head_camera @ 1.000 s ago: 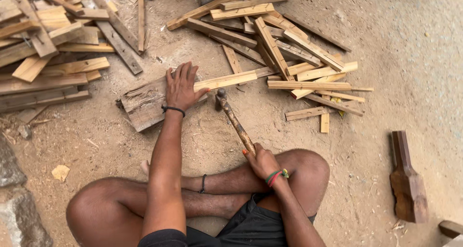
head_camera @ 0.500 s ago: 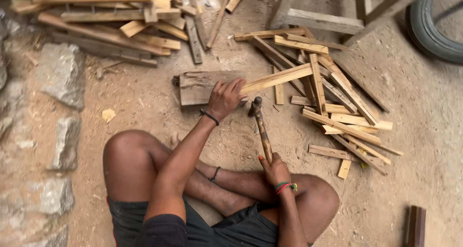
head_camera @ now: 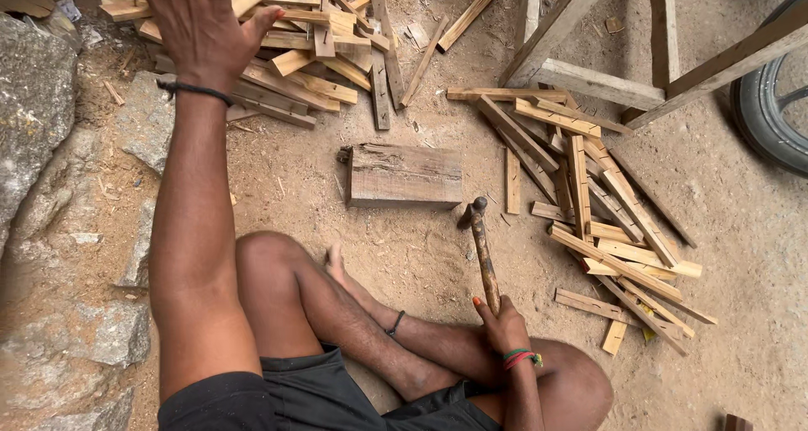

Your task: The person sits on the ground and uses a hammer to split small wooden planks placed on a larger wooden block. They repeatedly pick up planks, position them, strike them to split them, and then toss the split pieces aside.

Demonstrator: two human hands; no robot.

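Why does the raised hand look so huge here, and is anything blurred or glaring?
In the head view the left hand looks oversized because it is close to the wide lens, which also stretches the forearm. Light is soft and even, with only faint shadows beside the block and hammer; no glare. The right hand and the wood strips are sharp; the fingertips are cut off by the top edge.

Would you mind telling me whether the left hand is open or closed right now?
Open. The left hand is raised with fingers spread, holding nothing, above the pile of wooden slats.
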